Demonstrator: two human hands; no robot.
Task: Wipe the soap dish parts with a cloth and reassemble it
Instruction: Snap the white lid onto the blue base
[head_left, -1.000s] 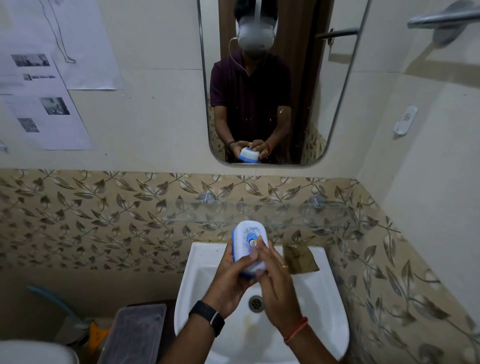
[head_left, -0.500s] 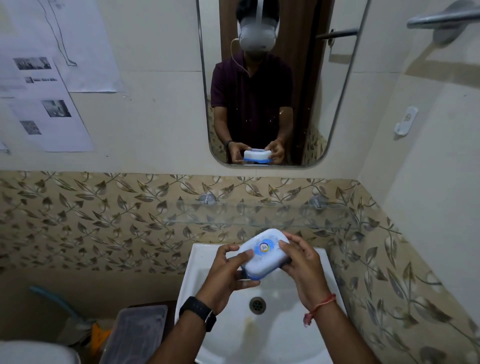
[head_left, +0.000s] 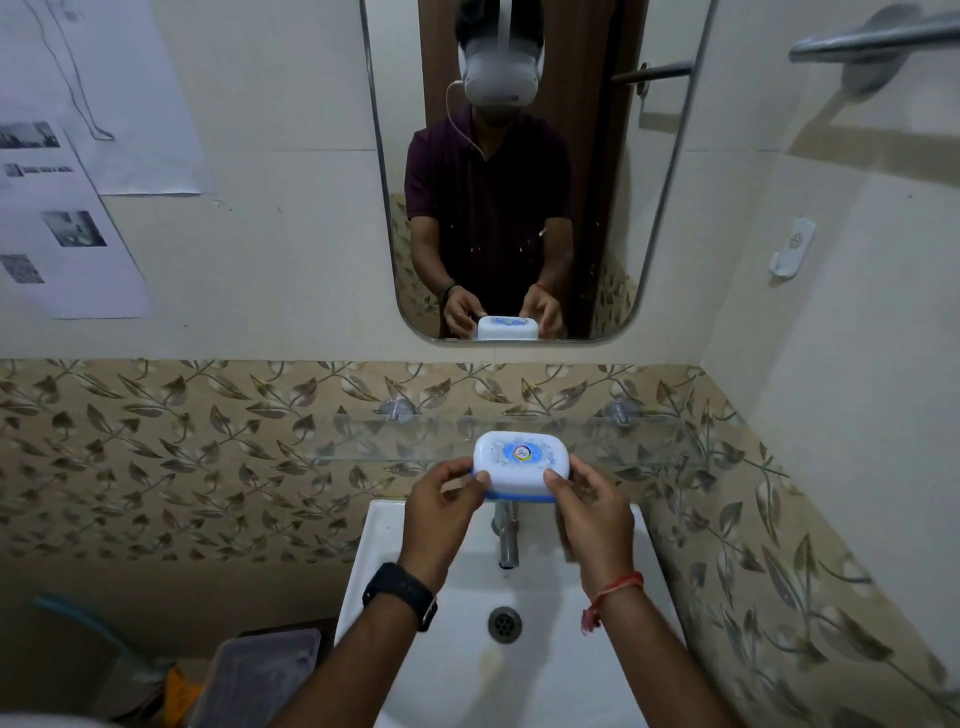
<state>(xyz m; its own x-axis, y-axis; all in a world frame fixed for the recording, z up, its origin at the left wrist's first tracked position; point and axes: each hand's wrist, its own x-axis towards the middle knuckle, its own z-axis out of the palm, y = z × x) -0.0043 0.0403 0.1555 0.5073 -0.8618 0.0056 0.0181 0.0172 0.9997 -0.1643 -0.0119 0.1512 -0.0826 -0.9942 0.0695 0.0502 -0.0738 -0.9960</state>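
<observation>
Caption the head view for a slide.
Left hand and right hand hold the closed white-and-blue soap dish at the glass shelf, above the washbasin.

The ends and underside of the soap dish are covered by the left hand and the right hand, by which it is gripped from either side. Whether its base touches the glass shelf cannot be told. The print on the lid's sticker is too small to be read. The top of the tap is hidden behind the dish. The basin is cut off by the bottom edge. The papers are cropped at the left edge, their text illegible. The towel bar is cropped at the right, the mirror at the top.
</observation>
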